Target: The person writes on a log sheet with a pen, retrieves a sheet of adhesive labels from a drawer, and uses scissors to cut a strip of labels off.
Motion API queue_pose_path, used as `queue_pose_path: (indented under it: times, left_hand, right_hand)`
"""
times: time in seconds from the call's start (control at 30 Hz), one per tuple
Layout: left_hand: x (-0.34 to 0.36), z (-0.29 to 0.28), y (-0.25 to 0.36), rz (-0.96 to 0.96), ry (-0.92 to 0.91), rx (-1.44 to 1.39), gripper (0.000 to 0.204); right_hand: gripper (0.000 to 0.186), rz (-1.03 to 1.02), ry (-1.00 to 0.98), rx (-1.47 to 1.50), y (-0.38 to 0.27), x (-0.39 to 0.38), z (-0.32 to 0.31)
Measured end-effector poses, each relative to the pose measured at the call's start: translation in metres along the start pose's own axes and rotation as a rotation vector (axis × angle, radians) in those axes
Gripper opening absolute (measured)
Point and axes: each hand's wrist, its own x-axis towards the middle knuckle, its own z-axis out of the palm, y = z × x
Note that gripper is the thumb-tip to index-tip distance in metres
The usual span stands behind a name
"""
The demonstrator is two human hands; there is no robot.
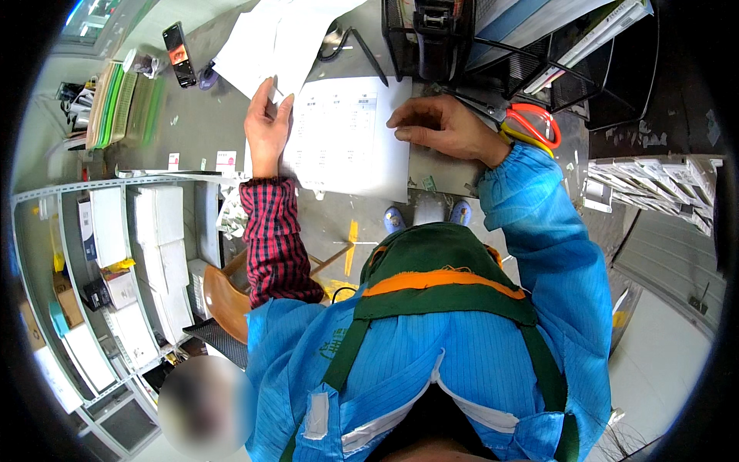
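Over the left side of the desk, my left hand (267, 137) has its thumb and forefinger around the lower edge of some blank white paper (273, 46), which slants up and away. Beneath and to the right lies a white sheet printed with a table (339, 146). My right hand (443, 127) hovers at that sheet's right edge, fingers half bent, with a gap between thumb and fingers and nothing visible in it. Right beside its wrist are scissors (543, 123) with red and yellow handles. A black pen (369, 58) lies beyond the printed sheet.
Black mesh organisers (539, 73) with folders and a black desk tool (435, 35) stand at the back right. A phone (179, 54) lies at the far left, near green and cream trays (123, 104). Shelves with boxes (165, 254) and a wooden chair (229, 292) are on my left.
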Motion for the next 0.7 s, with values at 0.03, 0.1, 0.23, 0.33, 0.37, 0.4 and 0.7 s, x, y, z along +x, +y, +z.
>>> queue_pose_path:
  times: [0.03,0.1,0.23,0.33,0.37,0.4,0.7]
  left_hand:
    - [0.000,0.001,-0.002,0.035,0.014,0.003,0.050]
    - [0.001,0.002,-0.007,0.087,0.039,0.007,0.052]
    - [0.001,0.001,-0.003,0.072,0.054,0.030,0.054]
    - [0.000,-0.001,0.005,-0.004,0.026,0.002,0.056]
    - [-0.001,-0.002,0.006,-0.031,0.015,-0.015,0.057]
    - [-0.001,-0.001,0.001,-0.001,0.029,-0.040,0.058]
    - [-0.003,0.000,-0.004,0.001,0.082,-0.185,0.058]
  right_hand:
    - [0.027,0.000,-0.003,0.001,0.000,0.000,0.000]
    - [0.027,-0.005,-0.006,0.010,0.000,0.000,0.000]
    - [0.027,-0.026,-0.002,0.001,0.004,0.001,0.000]
    - [0.027,0.008,0.004,-0.038,0.000,0.000,-0.002]
    - [0.027,0.002,0.002,-0.034,0.000,0.000,-0.002]
    - [0.027,-0.004,0.000,-0.030,0.001,0.001,-0.001]
    - [0.027,-0.003,0.017,-0.009,-0.001,0.000,-0.002]
